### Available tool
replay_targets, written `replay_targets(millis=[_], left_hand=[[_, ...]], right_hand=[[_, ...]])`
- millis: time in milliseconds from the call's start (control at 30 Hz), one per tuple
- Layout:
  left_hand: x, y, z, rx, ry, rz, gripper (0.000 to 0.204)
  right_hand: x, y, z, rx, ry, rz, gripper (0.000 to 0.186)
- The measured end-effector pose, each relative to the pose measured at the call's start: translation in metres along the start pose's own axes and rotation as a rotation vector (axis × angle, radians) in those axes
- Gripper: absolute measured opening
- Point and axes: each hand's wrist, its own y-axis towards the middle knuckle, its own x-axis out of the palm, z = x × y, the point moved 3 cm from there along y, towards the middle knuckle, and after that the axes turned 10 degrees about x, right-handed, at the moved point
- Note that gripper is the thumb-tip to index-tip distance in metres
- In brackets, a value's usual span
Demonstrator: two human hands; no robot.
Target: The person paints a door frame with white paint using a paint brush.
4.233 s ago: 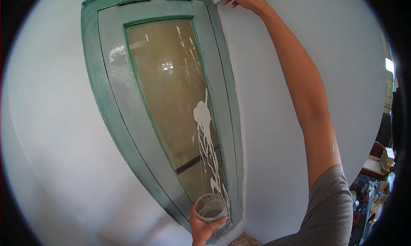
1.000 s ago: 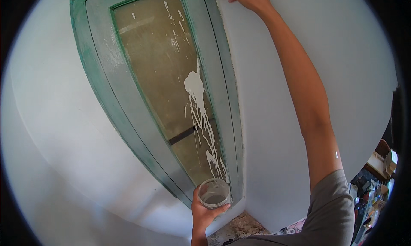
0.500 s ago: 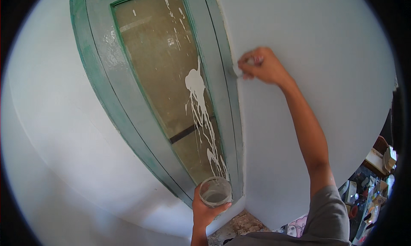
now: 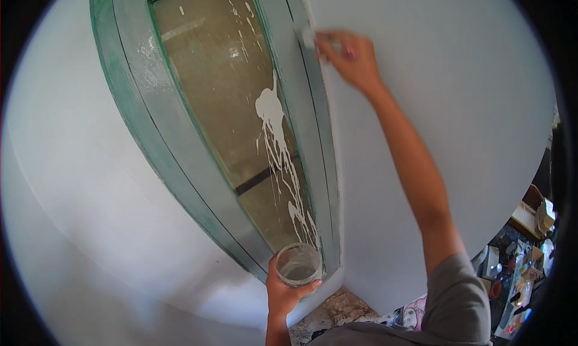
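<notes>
Your right hand (image 4: 352,60) now sits higher on the wall than it did half a second ago, and closer to the green window frame (image 4: 129,99). It is closed around a small paintbrush (image 4: 308,37), whose bristle end meets the seam where the frame's right edge joins the white wall (image 4: 445,93). A second ago this hand was at the frame's top corner; it then dropped lower on the wall and is now coming back up. Judged from this, the stroke is running along the frame edge, so the work is cutting in at the seam.

Your left hand (image 4: 283,292) stays low, near the frame's bottom corner, wrapped around a clear cup (image 4: 298,264) that appears to hold pale paint. Its position has barely shifted.

The frosted pane (image 4: 217,87) carries a white paint splash with runs trailing down toward the cup. The wall is smooth and evenly white. Below lies a patch of speckled floor (image 4: 337,313), and cluttered items (image 4: 524,268) crowd the lower right.
</notes>
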Motion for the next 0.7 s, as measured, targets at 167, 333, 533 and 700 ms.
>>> replay_targets(millis=[167,333,533,700], left_hand=[[-0.003,-0.004,-0.015,0.054,0.03,-0.047,0.103],[0.001,-0.005,-0.01,0.014,0.047,-0.052,0.103],[-0.002,-0.007,-0.01,0.004,-0.047,-0.013,0.103],[-0.008,-0.008,-0.013,-0.006,-0.005,0.025,0.103]], right_hand=[[-0.013,-0.145,0.02,0.221,0.007,-0.11,0.024],[-0.027,-0.149,0.025,0.494,-0.035,-0.483,0.021],[-0.019,0.004,-0.017,0.174,-0.147,-0.467,0.021],[-0.011,0.035,-0.04,0.082,0.069,-0.164,0.023]])
